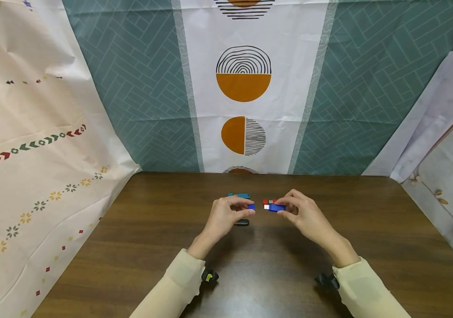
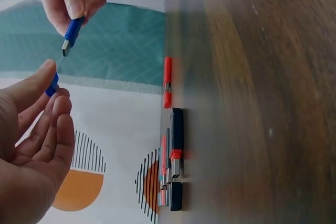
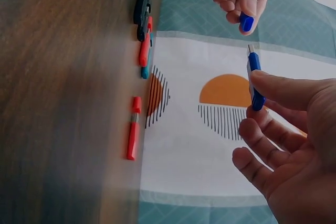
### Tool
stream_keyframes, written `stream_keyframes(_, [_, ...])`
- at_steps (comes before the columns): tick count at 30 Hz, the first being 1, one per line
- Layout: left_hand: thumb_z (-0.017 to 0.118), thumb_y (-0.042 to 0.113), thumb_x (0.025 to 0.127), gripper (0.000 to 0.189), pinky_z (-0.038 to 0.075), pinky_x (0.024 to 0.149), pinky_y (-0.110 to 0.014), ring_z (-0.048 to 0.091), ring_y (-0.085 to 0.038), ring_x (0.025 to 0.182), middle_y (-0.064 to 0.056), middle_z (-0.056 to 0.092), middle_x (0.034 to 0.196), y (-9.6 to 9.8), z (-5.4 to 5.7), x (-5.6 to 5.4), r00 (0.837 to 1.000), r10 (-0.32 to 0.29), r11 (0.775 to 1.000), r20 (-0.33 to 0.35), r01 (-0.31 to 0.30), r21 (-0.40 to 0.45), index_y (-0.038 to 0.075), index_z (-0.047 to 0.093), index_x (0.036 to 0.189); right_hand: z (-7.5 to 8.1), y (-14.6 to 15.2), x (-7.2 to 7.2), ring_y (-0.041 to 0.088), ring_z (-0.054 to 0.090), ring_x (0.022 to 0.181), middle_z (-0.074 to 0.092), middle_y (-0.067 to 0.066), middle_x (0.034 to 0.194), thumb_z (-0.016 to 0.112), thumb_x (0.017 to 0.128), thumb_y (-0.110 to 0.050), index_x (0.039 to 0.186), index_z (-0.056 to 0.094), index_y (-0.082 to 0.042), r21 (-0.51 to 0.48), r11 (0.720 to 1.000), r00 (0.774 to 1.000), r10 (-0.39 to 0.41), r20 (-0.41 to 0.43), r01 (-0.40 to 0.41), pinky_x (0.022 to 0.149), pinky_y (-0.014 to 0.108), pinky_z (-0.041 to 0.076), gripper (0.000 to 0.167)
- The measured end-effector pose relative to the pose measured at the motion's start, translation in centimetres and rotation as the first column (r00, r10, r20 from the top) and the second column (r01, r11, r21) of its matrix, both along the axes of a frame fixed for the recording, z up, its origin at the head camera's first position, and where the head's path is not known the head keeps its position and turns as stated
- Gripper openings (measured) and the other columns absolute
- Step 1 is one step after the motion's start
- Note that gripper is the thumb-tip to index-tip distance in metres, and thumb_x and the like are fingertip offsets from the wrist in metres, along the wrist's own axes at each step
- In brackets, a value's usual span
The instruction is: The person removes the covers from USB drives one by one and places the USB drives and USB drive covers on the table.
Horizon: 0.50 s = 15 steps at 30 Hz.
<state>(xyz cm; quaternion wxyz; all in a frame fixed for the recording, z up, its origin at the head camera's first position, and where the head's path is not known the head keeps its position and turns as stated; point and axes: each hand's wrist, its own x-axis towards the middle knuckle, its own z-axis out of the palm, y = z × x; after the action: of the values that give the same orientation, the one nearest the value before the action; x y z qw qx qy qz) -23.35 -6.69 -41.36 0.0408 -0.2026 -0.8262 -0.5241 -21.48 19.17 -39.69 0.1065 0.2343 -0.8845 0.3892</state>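
My left hand [image 1: 223, 216] pinches a small blue cap [image 1: 251, 206] between thumb and fingertips. Facing it, my right hand [image 1: 305, 217] grips a blue USB flash drive [image 1: 277, 207] with its metal plug bare and turned toward the cap. A gap separates cap and plug in every view. Both pieces are held up above the table; the right wrist view shows the drive [image 3: 255, 72] under the thumb and the cap [image 3: 246, 22] beyond its plug.
Behind the hands, on the brown table [image 1: 151, 221], lie a teal flash drive [image 1: 243, 195], a red one [image 2: 167, 72] and a black one [image 2: 177, 129] with its plug bare. A separate black piece [image 2: 176, 196] sits beside it. Patterned cloth [image 1: 139, 88] hangs at the table's back edge.
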Motion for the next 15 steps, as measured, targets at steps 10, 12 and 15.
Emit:
stream_keyframes(10, [0.079, 0.022, 0.093, 0.029, 0.06, 0.073, -0.03, 0.071, -0.012, 0.087, 0.001, 0.079, 0.099, 0.04, -0.09, 0.08, 0.999, -0.025, 1.0, 0.022, 0.025, 0.002, 0.006, 0.079, 0.118, -0.18, 0.12, -0.12, 0.018, 0.053, 0.08, 0.058, -0.002, 0.095, 0.08, 0.09, -0.001, 0.113, 0.077, -0.007, 0.016, 1.0, 0.999, -0.015, 0.034, 0.015, 0.064, 0.026, 0.047, 0.024])
stream_keyframes(12, [0.08, 0.021, 0.093, 0.028, 0.06, 0.073, -0.031, 0.07, -0.013, 0.087, 0.001, 0.079, 0.1, 0.04, -0.11, 0.07, 0.999, -0.024, 1.0, 0.024, 0.025, -0.009, 0.006, 0.079, 0.117, -0.21, 0.17, -0.17, 0.018, 0.052, 0.08, 0.058, -0.002, 0.094, 0.08, 0.09, -0.001, 0.113, 0.077, -0.007, 0.014, 1.0, 0.999, -0.017, 0.038, 0.017, 0.064, 0.026, 0.047, 0.023])
stream_keyframes(15, [0.081, 0.02, 0.092, 0.026, 0.06, 0.072, -0.029, 0.07, -0.013, 0.086, 0.0, 0.079, 0.099, -0.04, -0.13, -0.02, 1.0, -0.014, 1.0, 0.014, 0.015, -0.024, 0.006, 0.08, 0.114, -0.28, 0.24, -0.35, 0.017, 0.053, 0.08, 0.058, -0.003, 0.094, 0.08, 0.091, -0.002, 0.113, 0.077, -0.008, 0.012, 1.0, 0.999, -0.014, 0.039, 0.014, 0.065, 0.027, 0.047, 0.023])
